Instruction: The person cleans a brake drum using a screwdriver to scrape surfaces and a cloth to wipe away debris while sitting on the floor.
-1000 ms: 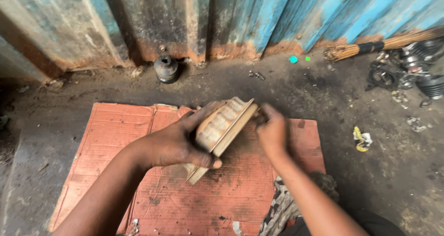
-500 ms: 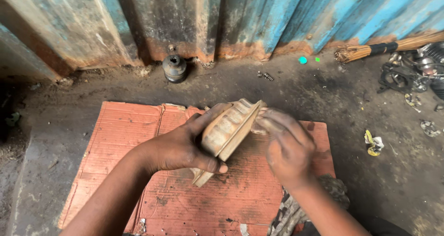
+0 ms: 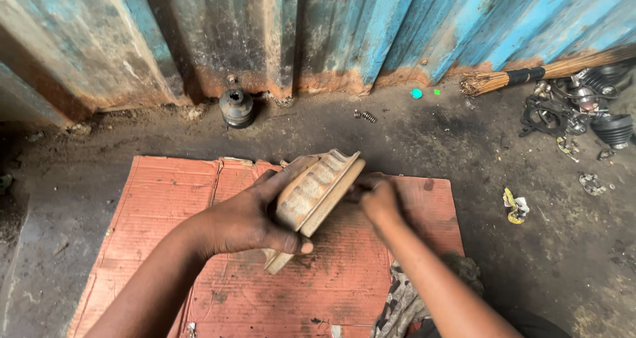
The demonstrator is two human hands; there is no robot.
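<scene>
dusty tan ribbed metal cover (image 3: 317, 195), flat rectangular casting with raised fins on one face, held tilted on edge above the red cardboard sheet (image 3: 165, 212).

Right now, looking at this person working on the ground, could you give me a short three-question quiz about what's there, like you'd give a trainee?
1. True or false: the left hand holds the ribbed metal part tilted above the cardboard.
2. Which lies against the blue metal wall at upper right? A) a broom B) a bucket C) a ladder
3. Fill in: the right hand is at the part's flat ____ side.

Key
1. True.
2. A.
3. Right; what its grip holds, if anything, is hidden.
</scene>
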